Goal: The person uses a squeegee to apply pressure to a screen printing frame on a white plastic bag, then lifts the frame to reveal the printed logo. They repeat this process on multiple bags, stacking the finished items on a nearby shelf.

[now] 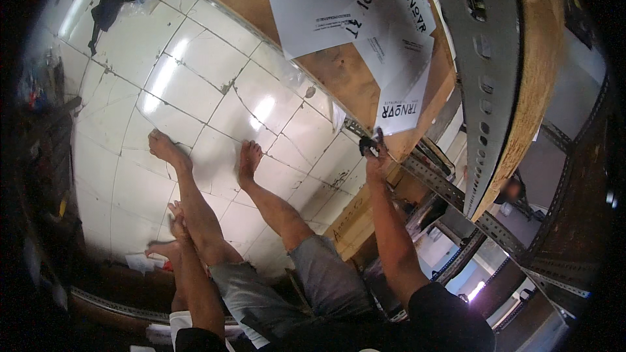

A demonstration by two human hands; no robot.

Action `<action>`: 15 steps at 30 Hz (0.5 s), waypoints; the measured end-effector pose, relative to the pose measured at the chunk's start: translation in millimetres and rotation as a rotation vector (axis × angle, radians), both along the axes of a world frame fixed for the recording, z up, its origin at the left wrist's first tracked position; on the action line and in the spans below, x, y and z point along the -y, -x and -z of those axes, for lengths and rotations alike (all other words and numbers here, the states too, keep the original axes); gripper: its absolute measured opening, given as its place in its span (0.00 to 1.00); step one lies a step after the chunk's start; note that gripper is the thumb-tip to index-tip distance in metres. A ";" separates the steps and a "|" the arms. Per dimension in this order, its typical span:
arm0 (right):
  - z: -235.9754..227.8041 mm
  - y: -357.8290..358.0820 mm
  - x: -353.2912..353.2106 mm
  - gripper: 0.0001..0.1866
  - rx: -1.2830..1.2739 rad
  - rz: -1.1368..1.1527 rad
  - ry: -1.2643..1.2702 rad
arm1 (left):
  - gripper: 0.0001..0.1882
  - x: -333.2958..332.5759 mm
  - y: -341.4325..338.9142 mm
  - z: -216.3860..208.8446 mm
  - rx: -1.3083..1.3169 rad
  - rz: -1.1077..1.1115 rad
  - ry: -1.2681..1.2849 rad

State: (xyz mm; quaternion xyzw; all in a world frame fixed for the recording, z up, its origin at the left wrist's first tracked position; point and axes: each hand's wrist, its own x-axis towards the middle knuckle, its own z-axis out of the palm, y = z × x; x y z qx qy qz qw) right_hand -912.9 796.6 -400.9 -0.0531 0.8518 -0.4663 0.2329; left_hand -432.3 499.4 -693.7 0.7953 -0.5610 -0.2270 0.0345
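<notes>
My right hand [377, 158] is at the corner of a wooden shelf board [332, 68], its fingers closed around a small black thing [366, 146] whose kind I cannot make out. Right beside those fingers lies the lower edge of a white printed sheet [399, 107], partly under other sheets. A larger white sheet [313, 6] and another printed sheet [411, 0] overlap farther up the board. My left hand [177, 220] hangs low beside my left leg, its fingers apart and holding nothing visible.
A perforated grey metal beam [482, 78] with a wooden edge rises at the right. Under the board are a cardboard box [355, 225] and metal rack rails [433, 182]. Tiled floor [215, 98] spreads left, with a dark bundle [117, 0] far off. Another bare foot [163, 248] shows lower left.
</notes>
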 end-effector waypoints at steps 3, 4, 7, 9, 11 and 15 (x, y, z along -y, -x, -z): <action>-2.4 -2.7 -6.8 0.16 0.071 -0.033 -0.013 | 0.19 -52.9 -27.9 -88.1 -0.604 -0.311 -0.228; -1.2 -2.0 -10.4 0.17 0.080 -0.063 -0.035 | 0.22 -60.0 -11.8 -108.0 -0.743 -0.266 -0.348; -36.8 -10.0 24.6 0.22 0.209 -0.139 -0.313 | 0.25 -52.7 122.6 -152.4 -1.025 0.180 -0.523; -69.5 -20.1 37.7 0.24 0.196 -0.147 -0.141 | 0.24 -80.7 235.4 -177.7 -1.142 0.279 -0.679; -76.9 -30.3 -11.7 0.27 0.222 -0.092 -0.044 | 0.35 -112.8 324.9 -199.2 -1.213 0.236 -1.026; -145.2 -65.0 -21.1 0.29 0.149 -0.222 -0.064 | 0.32 -173.7 438.1 -243.5 -1.132 0.167 -1.214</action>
